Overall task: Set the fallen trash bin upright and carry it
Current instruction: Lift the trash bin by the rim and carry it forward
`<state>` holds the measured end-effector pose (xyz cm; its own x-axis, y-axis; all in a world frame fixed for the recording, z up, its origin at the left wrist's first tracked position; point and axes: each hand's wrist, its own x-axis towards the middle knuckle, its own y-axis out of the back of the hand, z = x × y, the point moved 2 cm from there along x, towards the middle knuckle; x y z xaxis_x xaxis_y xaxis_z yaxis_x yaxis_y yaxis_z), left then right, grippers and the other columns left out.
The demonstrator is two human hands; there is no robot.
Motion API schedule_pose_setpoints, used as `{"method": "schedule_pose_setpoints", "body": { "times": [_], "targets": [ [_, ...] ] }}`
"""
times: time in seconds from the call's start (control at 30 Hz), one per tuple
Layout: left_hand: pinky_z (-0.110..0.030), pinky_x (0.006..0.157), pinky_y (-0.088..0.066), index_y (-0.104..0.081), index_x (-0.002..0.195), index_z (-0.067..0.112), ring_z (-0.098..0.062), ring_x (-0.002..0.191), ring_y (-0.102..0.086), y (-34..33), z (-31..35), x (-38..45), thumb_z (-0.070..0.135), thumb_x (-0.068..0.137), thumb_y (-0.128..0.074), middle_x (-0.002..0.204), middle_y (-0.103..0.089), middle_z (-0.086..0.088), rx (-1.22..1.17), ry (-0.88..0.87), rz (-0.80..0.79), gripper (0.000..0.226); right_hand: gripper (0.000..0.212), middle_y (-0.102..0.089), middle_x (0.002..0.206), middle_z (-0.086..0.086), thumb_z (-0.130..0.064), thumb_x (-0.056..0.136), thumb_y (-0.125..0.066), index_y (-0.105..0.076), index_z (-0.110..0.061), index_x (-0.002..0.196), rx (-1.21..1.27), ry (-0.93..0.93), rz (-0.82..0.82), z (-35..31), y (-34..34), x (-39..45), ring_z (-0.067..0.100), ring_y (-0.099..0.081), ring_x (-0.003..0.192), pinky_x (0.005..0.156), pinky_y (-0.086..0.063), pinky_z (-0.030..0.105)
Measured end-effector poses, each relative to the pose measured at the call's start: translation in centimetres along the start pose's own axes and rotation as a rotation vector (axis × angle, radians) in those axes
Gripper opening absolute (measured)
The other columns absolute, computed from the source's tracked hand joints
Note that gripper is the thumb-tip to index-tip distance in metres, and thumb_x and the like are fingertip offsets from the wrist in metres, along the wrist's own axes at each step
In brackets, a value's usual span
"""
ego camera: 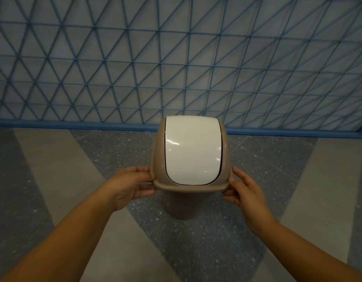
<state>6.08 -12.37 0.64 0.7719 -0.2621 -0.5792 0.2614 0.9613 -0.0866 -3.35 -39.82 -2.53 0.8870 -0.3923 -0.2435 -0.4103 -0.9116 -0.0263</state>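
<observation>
tan trash bin [184,202] with a white swing lid [191,149] stands upright; the left hand [129,187] and right hand [244,193] grasp its rim on either side.

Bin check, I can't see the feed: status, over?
Left hand and right hand grip the rim on either side. Bin upright, white lid shut. Blue mesh fence just ahead.

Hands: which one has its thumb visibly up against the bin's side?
The right hand: its thumb lies along the bin side. The left hand shows only fingers at the rim.
</observation>
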Motion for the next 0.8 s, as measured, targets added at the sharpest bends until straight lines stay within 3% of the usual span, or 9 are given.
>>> {"method": "schedule_pose_setpoints", "body": {
  "times": [0.07,0.27,0.57,0.8],
  "targets": [
    [-0.025,0.057,-0.057,-0.066,0.102,0.010,-0.019,0.078,-0.073,0.2,-0.2,-0.1,0.003,0.083,-0.062,0.083,-0.077,-0.006,-0.040,0.011,-0.032,0.020,0.041,-0.073,0.082,0.008,-0.028,0.088,-0.058,-0.049,-0.033,0.128,0.001,0.023,-0.001,0.2,0.2,-0.3,0.020,-0.071,0.076,0.069,-0.058,0.031],
    [-0.025,0.055,-0.060,-0.054,0.124,0.008,-0.022,0.082,-0.068,-0.3,0.4,1.0,-0.003,0.085,-0.059,0.095,-0.070,-0.013,-0.128,-0.013,0.025,0.041,0.036,-0.075,0.080,0.002,-0.026,0.085,-0.060,-0.052,-0.033,0.120,0.022,0.091,0.041,0.0,-0.3,0.5,0.018,-0.072,0.076,0.068,-0.058,0.028],
    [-0.029,0.065,-0.056,-0.061,0.113,0.009,-0.020,0.086,-0.068,-1.4,3.4,5.6,-0.001,0.087,-0.056,0.094,-0.071,-0.010,-0.184,-0.110,0.137,0.028,0.033,-0.072,0.079,0.005,-0.019,0.087,-0.060,-0.057,-0.019,0.120,0.121,0.162,0.154,-1.3,-2.3,6.2,0.010,-0.068,0.066,0.060,-0.056,0.020],
    [-0.027,0.063,-0.053,-0.059,0.118,0.006,-0.016,0.082,-0.066,-2.3,6.0,10.3,0.000,0.088,-0.055,0.091,-0.069,-0.007,-0.286,-0.149,0.220,0.031,0.035,-0.069,0.083,0.007,-0.017,0.088,-0.061,-0.057,-0.010,0.122,0.127,0.170,0.211,-3.1,-3.7,11.9,0.016,-0.064,0.070,0.065,-0.057,0.026]
  ]
}}
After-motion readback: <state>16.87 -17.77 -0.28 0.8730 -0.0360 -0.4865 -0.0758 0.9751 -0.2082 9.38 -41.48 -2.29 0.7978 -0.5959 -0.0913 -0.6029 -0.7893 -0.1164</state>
